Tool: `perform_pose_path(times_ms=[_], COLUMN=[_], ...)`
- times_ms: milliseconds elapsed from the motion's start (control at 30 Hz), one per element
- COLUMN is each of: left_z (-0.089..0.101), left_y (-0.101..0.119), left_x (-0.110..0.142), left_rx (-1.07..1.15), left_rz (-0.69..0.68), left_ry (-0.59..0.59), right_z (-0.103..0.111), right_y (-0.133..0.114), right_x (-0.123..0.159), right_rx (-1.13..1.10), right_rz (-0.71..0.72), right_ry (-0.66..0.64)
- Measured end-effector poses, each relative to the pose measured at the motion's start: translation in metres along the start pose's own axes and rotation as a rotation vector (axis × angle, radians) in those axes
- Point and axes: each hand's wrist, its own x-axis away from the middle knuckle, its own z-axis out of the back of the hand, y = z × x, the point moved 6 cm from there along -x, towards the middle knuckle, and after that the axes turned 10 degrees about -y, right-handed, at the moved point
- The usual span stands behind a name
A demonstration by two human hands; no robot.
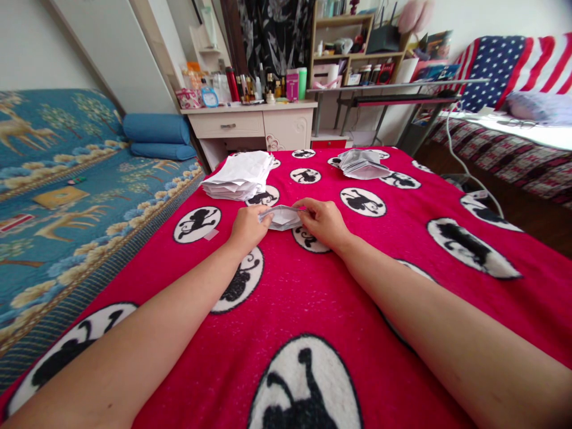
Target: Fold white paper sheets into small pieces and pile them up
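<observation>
Between my two hands is a small folded paper piece (282, 218), greyish white, its top edge gaping slightly like a pocket. My left hand (248, 229) pinches its left end between thumb and fingers. At the right end, the fingertips of my right hand (324, 223) are closed on the same paper. Beyond my left hand lies a loose stack of white paper sheets (241, 174). A smaller pile of grey folded papers (363, 164) rests farther off to the right. What is inside the folded paper cannot be made out.
A red blanket (286, 286) with black-and-white oval figures covers the table. A small clear scrap (211, 234) lies left of my hand. A blue patterned sofa (89, 196) runs along the left side. Behind stands a white dresser (250, 125) crowded with bottles; a white cable (465, 164) hangs at right.
</observation>
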Motion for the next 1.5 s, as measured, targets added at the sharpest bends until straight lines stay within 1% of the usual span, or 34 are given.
perform_pose_path(times_ms=[200, 500, 667, 833, 1167, 1500], left_z=[-0.003, -0.006, -0.006, -0.006, -0.004, -0.006], left_y=[-0.001, -0.003, -0.002, -0.003, 0.002, 0.0], left_x=[0.001, -0.001, 0.0, 0.0, 0.001, 0.0], left_rx=[0.014, 0.043, 0.035, 0.033, 0.043, 0.028], left_rz=[-0.019, -0.078, -0.095, -0.073, -0.082, -0.075], left_ry=[-0.002, -0.002, 0.001, -0.005, -0.003, -0.025], right_z=[0.0, 0.004, 0.004, 0.004, 0.003, 0.001], right_y=[0.005, 0.013, 0.013, 0.014, 0.017, 0.023], right_x=[-0.001, -0.002, -0.002, -0.002, -0.002, -0.003], right_rx=[0.034, 0.06, 0.053, 0.045, 0.006, -0.052], right_rz=[-0.051, -0.133, -0.14, -0.133, -0.136, -0.159], right_ry=[0.011, 0.071, 0.064, 0.071, 0.074, 0.088])
